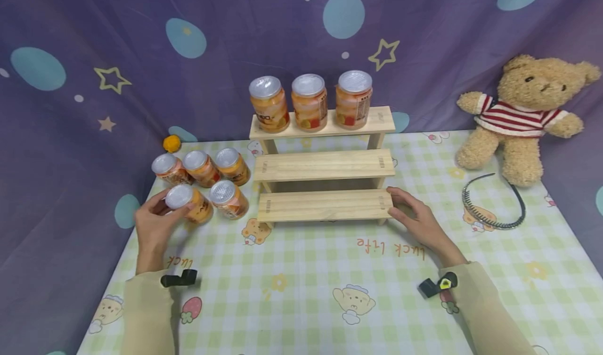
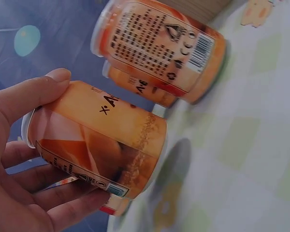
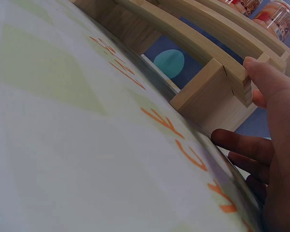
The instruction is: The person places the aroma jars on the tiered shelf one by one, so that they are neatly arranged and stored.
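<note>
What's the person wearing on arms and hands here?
Bare left hand and right hand, no gloves or rings visible. Long pale beige sleeves reach both wrists. A small black clip-like device sits at the left cuff; a black one with a yellow patch at the right.

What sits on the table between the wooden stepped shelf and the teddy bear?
In the head view, a black toothed headband lies on the checked tablecloth between the pale wooden stepped shelf and the striped-shirted teddy bear.

A purple star-and-dot curtain (image 1: 141, 56) hangs behind a table under a green checked cloth (image 1: 301, 292).
</note>
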A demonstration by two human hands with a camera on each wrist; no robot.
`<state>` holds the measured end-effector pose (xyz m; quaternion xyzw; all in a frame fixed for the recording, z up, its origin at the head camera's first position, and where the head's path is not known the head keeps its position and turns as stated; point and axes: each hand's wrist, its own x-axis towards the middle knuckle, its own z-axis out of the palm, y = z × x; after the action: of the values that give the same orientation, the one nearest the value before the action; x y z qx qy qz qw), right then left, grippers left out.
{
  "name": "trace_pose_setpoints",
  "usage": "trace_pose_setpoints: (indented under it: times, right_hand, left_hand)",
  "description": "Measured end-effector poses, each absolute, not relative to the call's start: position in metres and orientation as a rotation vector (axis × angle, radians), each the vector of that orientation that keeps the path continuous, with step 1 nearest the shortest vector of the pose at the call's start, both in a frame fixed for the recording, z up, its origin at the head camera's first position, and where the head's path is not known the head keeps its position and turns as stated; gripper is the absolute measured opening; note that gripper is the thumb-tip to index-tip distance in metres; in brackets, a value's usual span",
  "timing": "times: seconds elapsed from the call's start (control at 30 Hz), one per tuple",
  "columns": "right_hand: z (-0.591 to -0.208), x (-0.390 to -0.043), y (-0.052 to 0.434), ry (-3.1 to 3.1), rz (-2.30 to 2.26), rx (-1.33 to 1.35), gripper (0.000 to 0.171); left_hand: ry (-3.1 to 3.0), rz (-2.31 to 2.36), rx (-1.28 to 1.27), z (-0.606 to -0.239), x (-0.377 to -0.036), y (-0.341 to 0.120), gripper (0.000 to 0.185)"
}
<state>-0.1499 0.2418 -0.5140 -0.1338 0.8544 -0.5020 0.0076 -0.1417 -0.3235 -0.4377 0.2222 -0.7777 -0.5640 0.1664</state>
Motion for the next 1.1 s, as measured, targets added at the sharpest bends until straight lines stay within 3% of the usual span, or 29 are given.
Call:
trace_pose_setpoints:
  times: [1.1]
  right_hand:
    - [-0.516, -0.15, 0.242, 2.704, -1.551, -0.442, 0.052]
  left_hand:
    - [-1.966, -1.752, 0.408, -0.359, -0.133, -0.299, 0.055]
